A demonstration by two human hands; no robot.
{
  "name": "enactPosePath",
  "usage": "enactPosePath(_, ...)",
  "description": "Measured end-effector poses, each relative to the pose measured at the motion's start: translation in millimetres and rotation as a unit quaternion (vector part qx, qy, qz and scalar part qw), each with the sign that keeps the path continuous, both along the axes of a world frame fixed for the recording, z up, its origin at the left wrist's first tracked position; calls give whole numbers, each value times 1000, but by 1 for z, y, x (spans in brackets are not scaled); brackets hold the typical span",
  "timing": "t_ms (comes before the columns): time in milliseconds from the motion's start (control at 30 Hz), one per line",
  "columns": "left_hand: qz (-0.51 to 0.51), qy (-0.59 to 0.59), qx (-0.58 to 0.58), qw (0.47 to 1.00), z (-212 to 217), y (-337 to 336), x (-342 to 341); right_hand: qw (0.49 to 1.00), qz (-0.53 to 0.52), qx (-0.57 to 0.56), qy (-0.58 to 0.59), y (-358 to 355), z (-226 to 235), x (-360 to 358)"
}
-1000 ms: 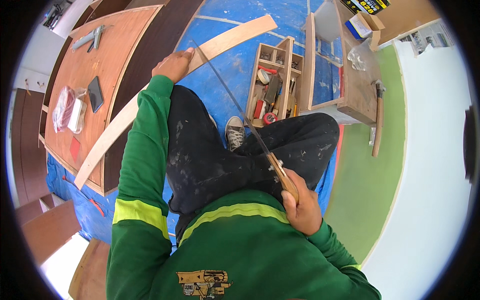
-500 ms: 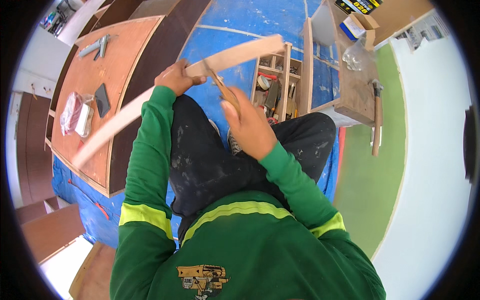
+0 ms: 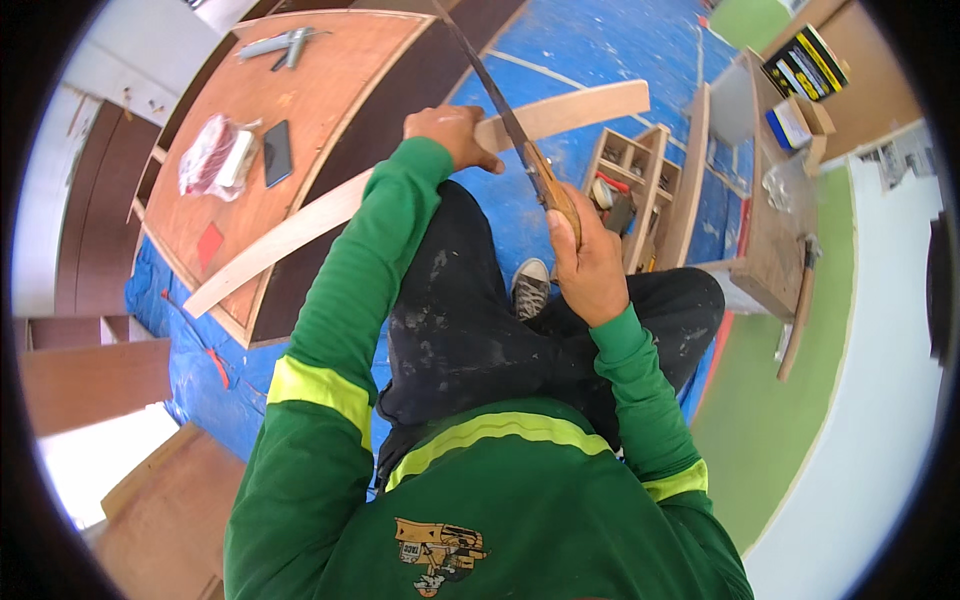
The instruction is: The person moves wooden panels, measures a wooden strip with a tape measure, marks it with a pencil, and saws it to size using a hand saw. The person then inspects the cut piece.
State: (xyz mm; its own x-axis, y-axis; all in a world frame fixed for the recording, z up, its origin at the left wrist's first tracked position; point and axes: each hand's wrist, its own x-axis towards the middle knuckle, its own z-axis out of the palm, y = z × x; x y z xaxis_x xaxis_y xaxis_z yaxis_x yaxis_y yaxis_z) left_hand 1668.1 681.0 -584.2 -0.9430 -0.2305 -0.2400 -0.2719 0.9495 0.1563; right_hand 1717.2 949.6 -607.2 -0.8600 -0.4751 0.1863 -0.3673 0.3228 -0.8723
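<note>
A long pale wooden strip [image 3: 285, 238] runs slantwise across my left thigh, its lower end over a plywood panel. My left hand [image 3: 447, 136] is closed round the strip near its upper part, pressing it by my left knee. In my right hand [image 3: 596, 268] is the wooden handle of a handsaw [image 3: 494, 92]. The saw's dark blade crosses the strip just right of my left fingers and points up and away. Whether its teeth bite into the wood cannot be made out.
A wooden tool tray [image 3: 640, 190] with hand tools stands beyond my right knee. On the plywood-topped cabinet [image 3: 330, 85] lie a caulking gun [image 3: 285, 45], a phone [image 3: 277, 153] and a plastic bag [image 3: 215, 160]. A hammer [image 3: 800, 310] hangs at the right bench. Blue sheeting [image 3: 590, 40] covers the floor.
The saw has shifted from a short, blurred view to a long blade reaching up and away across the strip. My view has turned left, so everything sits further right.
</note>
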Motion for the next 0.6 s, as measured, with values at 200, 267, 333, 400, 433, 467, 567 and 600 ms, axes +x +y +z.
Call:
enactPosePath(200, -13, 93, 15, 996, -41, -11, -1, 1000, 8, -27, 1, -17, -3, 7)
enactPosePath(267, 8, 85, 28, 996, -37, -5, -5, 1000, 1, -13, 4, -23, 5, 4)
enactPosePath(333, 23, 81, 16, 996, -41, -5, -8, 1000, 4, 7, 11, -29, 16, 2)
enactPosePath(400, 31, 68, 19, 997, -44, -7, -10, 999, 13, 24, 24, -31, 26, -2)
enactPosePath(433, 37, 62, 20, 997, -46, -8, -10, 999, 9, 26, 29, -25, 24, 0)
enactPosePath(467, 42, 55, 19, 997, -46, -8, -13, 999, 4, 26, 34, -17, 18, 4)
enactPosePath(567, 56, 24, 30, 998, -53, -9, -17, 998, 0, 60, 23, 33, 8, 44)
enactPosePath(600, 64, 13, 30, 997, -53, -11, -18, 999, 9, 47, 1, 58, 18, 66)
